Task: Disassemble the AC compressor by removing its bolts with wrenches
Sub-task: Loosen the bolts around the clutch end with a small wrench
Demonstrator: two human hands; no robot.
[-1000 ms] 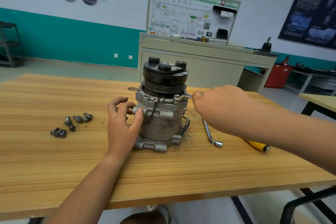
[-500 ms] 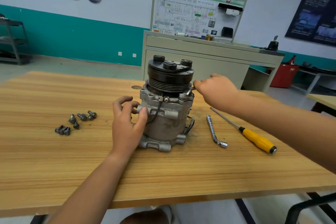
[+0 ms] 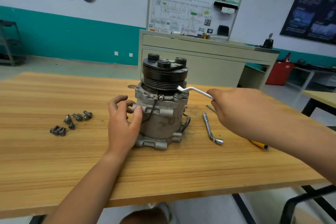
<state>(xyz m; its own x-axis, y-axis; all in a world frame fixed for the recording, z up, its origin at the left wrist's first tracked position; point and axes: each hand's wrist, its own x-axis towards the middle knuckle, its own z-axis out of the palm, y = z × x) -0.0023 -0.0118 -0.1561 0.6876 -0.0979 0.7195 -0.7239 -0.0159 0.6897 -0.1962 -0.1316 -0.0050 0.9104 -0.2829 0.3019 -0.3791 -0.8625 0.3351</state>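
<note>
Left hand (image 3: 121, 122): curled round the compressor (image 3: 160, 118), thumb pressing its housing.
Right hand (image 3: 234, 107): grips the bent wrench (image 3: 194, 90), tip under the pulley (image 3: 164, 76).
Compressor: upright, mid-table (image 3: 54, 169).
Hidden: right fingers; screwdriver (image 3: 260, 145) mostly under the forearm.

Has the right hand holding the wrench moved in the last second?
Yes: the right hand, gripping the wrench, has shifted rightward, away from the compressor.

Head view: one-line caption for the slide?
Left hand grips the upright AC compressor while right hand holds a bent wrench by its upper flange.
</note>
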